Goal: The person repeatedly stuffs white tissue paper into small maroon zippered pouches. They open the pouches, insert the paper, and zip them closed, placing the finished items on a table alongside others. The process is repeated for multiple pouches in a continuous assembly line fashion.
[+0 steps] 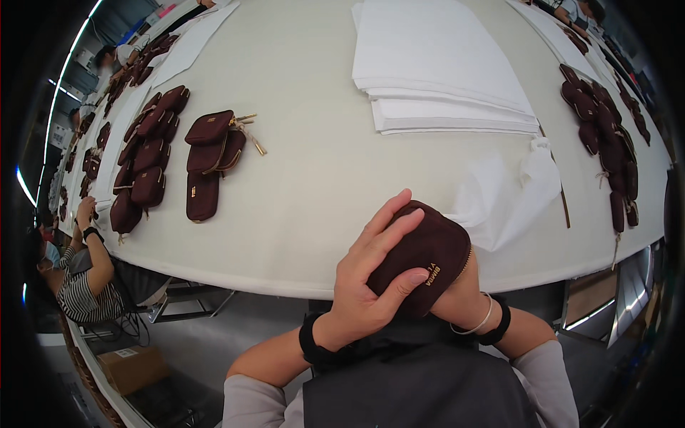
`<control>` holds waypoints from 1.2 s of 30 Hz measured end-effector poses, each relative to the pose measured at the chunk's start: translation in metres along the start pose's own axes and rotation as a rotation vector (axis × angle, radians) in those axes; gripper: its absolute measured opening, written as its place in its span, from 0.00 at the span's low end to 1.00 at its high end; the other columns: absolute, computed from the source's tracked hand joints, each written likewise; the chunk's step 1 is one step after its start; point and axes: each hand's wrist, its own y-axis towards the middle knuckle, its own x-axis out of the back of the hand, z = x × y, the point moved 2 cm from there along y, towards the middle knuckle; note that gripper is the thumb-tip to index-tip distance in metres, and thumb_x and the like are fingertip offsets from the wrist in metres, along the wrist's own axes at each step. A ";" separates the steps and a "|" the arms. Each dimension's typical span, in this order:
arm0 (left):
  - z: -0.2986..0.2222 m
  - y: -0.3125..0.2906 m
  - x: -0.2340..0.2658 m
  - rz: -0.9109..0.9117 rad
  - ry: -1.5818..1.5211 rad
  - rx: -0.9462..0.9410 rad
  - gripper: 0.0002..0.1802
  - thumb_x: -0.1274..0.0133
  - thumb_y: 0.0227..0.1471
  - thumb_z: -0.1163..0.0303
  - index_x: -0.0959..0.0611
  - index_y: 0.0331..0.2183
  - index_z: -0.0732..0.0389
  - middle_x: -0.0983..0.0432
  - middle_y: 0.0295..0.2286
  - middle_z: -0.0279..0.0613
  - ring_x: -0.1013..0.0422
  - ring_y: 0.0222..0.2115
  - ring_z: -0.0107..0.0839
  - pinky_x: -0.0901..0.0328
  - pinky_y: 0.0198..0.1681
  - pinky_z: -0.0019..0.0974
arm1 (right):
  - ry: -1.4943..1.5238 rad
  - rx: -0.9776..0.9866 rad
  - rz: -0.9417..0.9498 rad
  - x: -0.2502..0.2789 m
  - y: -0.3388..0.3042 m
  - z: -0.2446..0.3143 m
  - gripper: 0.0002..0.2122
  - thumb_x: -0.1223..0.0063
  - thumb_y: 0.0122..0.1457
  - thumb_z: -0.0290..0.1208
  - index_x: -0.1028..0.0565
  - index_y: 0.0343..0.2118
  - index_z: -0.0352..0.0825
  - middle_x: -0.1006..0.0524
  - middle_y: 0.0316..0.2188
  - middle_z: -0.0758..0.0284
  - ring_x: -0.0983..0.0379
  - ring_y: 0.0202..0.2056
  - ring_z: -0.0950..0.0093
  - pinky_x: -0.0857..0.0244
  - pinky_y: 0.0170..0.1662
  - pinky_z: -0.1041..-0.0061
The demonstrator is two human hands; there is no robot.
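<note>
A dark maroon zip pouch [421, 258] with gold lettering and a gold zipper along its right side is up in front of me, just over the table's near edge. My left hand [374, 267] is closed around its left side, fingers across the top and thumb on the front. Most of my right hand [460, 294] is hidden behind or inside the pouch at the zipper side; which of the two I cannot tell. Crumpled thin white tissue [499, 196], partly blurred, lies just beyond the pouch.
A stack of white sheets [442, 64] lies across the far middle of the white table [300, 192]. Small stacked maroon pouches [207, 153] lie at left, beside a longer pile [146, 157]. More pouches [606, 135] line the right. A person [89, 278] sits at far left.
</note>
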 end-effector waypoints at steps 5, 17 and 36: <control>-0.001 0.005 0.004 0.013 0.038 -0.089 0.25 0.36 0.52 0.65 0.19 0.51 0.63 0.39 0.62 0.59 0.33 0.57 0.49 0.38 0.60 0.44 | 0.040 -0.088 0.060 -0.003 0.001 -0.004 0.24 0.39 0.54 0.22 0.31 0.55 0.32 0.24 0.49 0.65 0.26 0.50 0.75 0.30 0.50 0.73; 0.037 -0.004 0.010 -0.208 -0.540 0.354 0.19 0.51 0.66 0.64 0.18 0.50 0.66 0.36 0.61 0.53 0.34 0.58 0.37 0.38 0.61 0.40 | -0.451 -0.068 0.206 0.012 0.007 -0.002 0.19 0.35 0.52 0.26 0.25 0.47 0.33 0.19 0.39 0.66 0.21 0.38 0.70 0.28 0.40 0.71; 0.006 0.009 0.017 -0.070 -0.033 0.081 0.16 0.38 0.51 0.78 0.15 0.44 0.65 0.26 0.54 0.55 0.27 0.53 0.41 0.33 0.56 0.39 | 0.633 -0.639 0.421 0.033 -0.007 0.004 0.31 0.39 0.54 0.25 0.35 0.62 0.30 0.31 0.59 0.60 0.32 0.58 0.71 0.40 0.63 0.67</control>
